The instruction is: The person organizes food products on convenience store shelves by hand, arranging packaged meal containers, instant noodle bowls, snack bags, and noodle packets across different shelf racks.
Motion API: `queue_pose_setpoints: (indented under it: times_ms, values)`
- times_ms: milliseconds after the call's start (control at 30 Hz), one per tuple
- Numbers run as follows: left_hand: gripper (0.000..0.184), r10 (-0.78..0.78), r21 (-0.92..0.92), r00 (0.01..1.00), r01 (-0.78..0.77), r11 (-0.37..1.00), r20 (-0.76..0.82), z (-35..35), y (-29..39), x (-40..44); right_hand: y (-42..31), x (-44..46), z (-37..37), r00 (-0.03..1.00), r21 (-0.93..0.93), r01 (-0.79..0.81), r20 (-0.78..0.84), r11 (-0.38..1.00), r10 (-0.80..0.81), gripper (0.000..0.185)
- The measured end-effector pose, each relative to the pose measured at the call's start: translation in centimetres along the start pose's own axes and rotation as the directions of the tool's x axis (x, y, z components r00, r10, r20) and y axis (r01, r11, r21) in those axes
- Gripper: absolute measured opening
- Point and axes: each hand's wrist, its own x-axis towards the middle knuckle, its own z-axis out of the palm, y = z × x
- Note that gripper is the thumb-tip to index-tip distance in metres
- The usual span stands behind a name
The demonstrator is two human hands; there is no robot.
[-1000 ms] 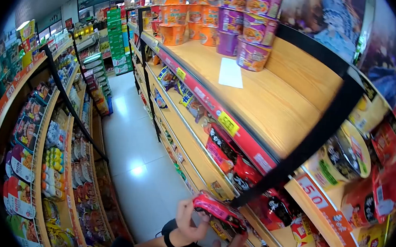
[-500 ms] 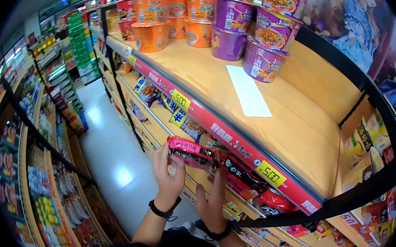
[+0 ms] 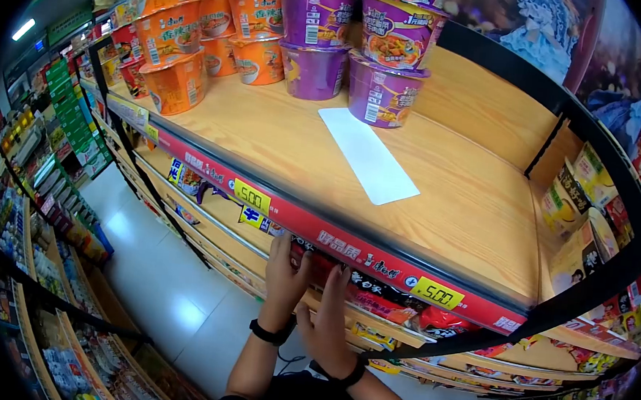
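Observation:
My left hand point(image 3: 285, 279) reaches under the front edge of the upper shelf, fingers pointing up and closed on the left end of a dark red noodle packet point(image 3: 318, 267). My right hand point(image 3: 330, 329) is at the packet's right end, its fingers stretched out against it and the thumb apart. The shelf edge above hides part of the packet. Beside it, to the right, lie black and red noodle packets point(image 3: 380, 303) in the lower shelf. Dark bands circle both wrists.
Orange noodle cups point(image 3: 172, 84) and purple noodle cups point(image 3: 382, 91) stand stacked on the upper shelf point(image 3: 465, 205), near a white card point(image 3: 370, 159). A red price rail point(image 3: 332, 243) runs along its edge. A black metal post point(image 3: 594, 300) is at right; the aisle floor point(image 3: 175, 294) lies left.
Both hands have brought the packet in from before the lower shelf to under the price rail. The view has shifted, with the cups now larger and farther left.

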Motion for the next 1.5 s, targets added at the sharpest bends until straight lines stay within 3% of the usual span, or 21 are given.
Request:
queue_pose_setpoints:
  times_ms: [267, 367, 433, 500, 567, 600, 633, 700, 733, 767, 833, 867, 900, 933, 1100, 1167, 1233, 1300, 1367, 1467, 1500]
  values:
    - [0.031, -0.031, -0.100, 0.999, 0.035, 0.994, 0.040, 1.4, -1.7, -1.0, -0.8, -1.9, -0.7, 0.998, -0.021, 0.028, 0.052, 0.999, -0.026, 0.088]
    - [0.034, -0.065, 0.028, 0.996, 0.063, 0.998, 0.060, 1.3, -3.9, -2.3, -0.1, -3.4, -0.1, 1.000, 0.104, -0.001, -0.004, 0.995, 0.001, 0.040]
    - [0.041, 0.057, 0.018, 0.989, -0.055, 0.998, -0.137, 2.4, -6.3, -3.3, 1.0, -4.4, 0.1, 0.993, 0.128, 0.115, -0.022, 0.985, -0.114, 0.016]
    - [0.047, 0.029, 0.085, 0.975, -0.010, 0.996, -0.221, 1.0, 0.4, -3.7, 1.6, -6.0, 0.6, 0.999, 0.202, 0.041, 0.024, 0.979, -0.047, 0.020]
    - [0.045, -0.031, -0.169, 0.975, -0.007, 0.986, -0.221, 1.0, 1.1, -4.9, 0.7, -6.0, -1.1, 0.999, 0.270, 0.025, 0.026, 0.962, -0.033, 0.022]
    - [0.044, -0.054, -0.294, 0.975, -0.012, 0.956, -0.214, 1.3, 3.4, -5.8, 0.8, -5.8, -1.5, 0.947, 0.141, 0.245, -0.245, 0.959, -0.206, 0.034]
    - [0.043, -0.082, -0.412, 0.975, -0.010, 0.911, -0.204, 1.6, 5.6, -7.2, 1.0, -6.1, -2.2, 0.941, 0.124, 0.240, -0.274, 0.963, -0.199, 0.034]
    - [0.043, -0.033, -0.363, 0.986, -0.029, 0.931, -0.164, 3.0, 7.4, -9.5, 1.1, -7.0, -4.5, 0.996, 0.268, 0.085, -0.023, 0.960, -0.082, 0.035]
    - [0.040, -0.074, -0.399, 0.918, -0.096, 0.912, -0.390, 4.9, 9.4, -11.3, 0.9, -7.5, -6.3, 0.975, 0.287, 0.220, -0.108, 0.933, -0.196, 0.044]
    - [0.040, -0.065, -0.411, 0.926, -0.101, 0.906, -0.372, 6.1, 10.7, -12.4, 0.7, -7.9, -7.6, 0.952, 0.171, 0.303, -0.102, 0.937, -0.289, 0.055]
    - [0.038, 0.032, -0.342, 0.889, -0.209, 0.916, -0.458, 8.0, 13.1, -14.8, 0.0, -8.4, -12.6, 0.830, -0.169, 0.557, 0.144, 0.813, -0.539, 0.067]
    - [0.037, 0.083, -0.296, 0.864, -0.259, 0.920, -0.497, 8.6, 14.1, -16.1, -0.4, -9.2, -14.2, 0.838, -0.174, 0.545, 0.133, 0.820, -0.529, 0.067]
    - [0.036, 0.135, -0.246, 0.833, -0.307, 0.919, -0.536, 9.2, 14.9, -17.2, -0.6, -9.9, -15.6, 0.879, 0.109, 0.467, 0.053, 0.877, -0.474, 0.069]
    - [0.036, 0.186, -0.240, 0.857, -0.332, 0.912, -0.481, 9.8, 15.5, -18.3, -0.5, -10.7, -16.9, 0.916, 0.391, 0.371, -0.005, 0.842, -0.401, 0.072]
    - [0.034, 0.413, -0.372, 0.906, -0.417, 0.829, -0.095, 12.9, 18.7, -23.9, 2.4, -15.1, -23.0, 0.901, 0.283, 0.415, 0.004, 0.865, -0.434, 0.073]
    - [0.034, 0.503, -0.443, 0.861, -0.426, 0.789, 0.068, 14.4, 20.6, -25.7, 3.0, -16.6, -25.6, 0.919, 0.249, 0.392, -0.156, 0.886, -0.362, 0.066]
    - [0.033, 0.585, -0.507, 0.783, -0.423, 0.751, 0.213, 16.5, 23.0, -26.7, 4.6, -18.3, -28.4, 0.937, 0.213, 0.339, -0.163, 0.916, -0.309, 0.065]
    - [0.033, 0.643, -0.538, 0.698, -0.426, 0.727, 0.317, 19.1, 25.6, -27.0, 6.5, -20.3, -31.1, 0.969, 0.218, 0.222, -0.157, 0.950, -0.191, 0.076]
    - [0.033, 0.678, -0.531, 0.636, -0.455, 0.715, 0.369, 21.6, 28.1, -26.8, 7.9, -21.7, -34.5, 0.968, 0.112, 0.066, -0.249, 0.992, -0.037, 0.073]
    - [0.033, 0.702, -0.466, 0.596, -0.529, 0.709, 0.390, 26.2, 31.2, -26.3, 10.5, -23.2, -39.5, 0.882, -0.116, -0.230, -0.445, 0.966, 0.156, 0.061]
    - [0.033, 0.702, -0.436, 0.593, -0.551, 0.711, 0.395, 27.6, 31.7, -26.3, 11.1, -23.9, -41.4, 0.827, -0.084, -0.301, -0.518, 0.950, 0.217, 0.053]
